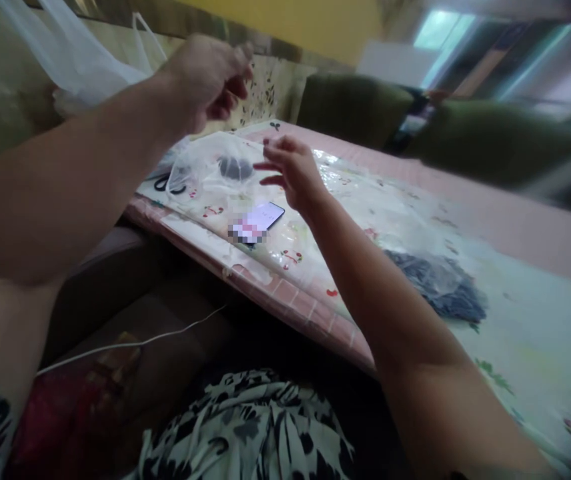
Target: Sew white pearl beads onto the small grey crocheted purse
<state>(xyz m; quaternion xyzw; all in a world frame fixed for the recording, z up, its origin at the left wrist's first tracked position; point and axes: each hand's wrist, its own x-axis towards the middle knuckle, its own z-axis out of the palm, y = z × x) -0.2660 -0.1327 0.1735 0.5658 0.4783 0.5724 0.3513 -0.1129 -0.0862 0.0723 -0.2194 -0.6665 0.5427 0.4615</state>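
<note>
My left hand (210, 83) is raised at the upper left, above the table's far left corner; it is blurred, with fingers curled, and whether it holds anything is unclear. My right hand (290, 167) hovers over the table, fingers apart, with nothing visible in it. Just below it lies a phone (265, 217) with a lit screen. A clear plastic bag (200, 170) with a dark grey item (235, 167) lies between the hands. Beyond my right forearm is a dark grey-blue bundle (445, 290), partly under clear plastic.
Black scissor handles (169, 185) lie at the table's left end. White plastic bags (90, 63) hang at the upper left. Green chair backs (355, 110) stand behind the pink table (465, 190). A white cable (165, 335) crosses the seat below.
</note>
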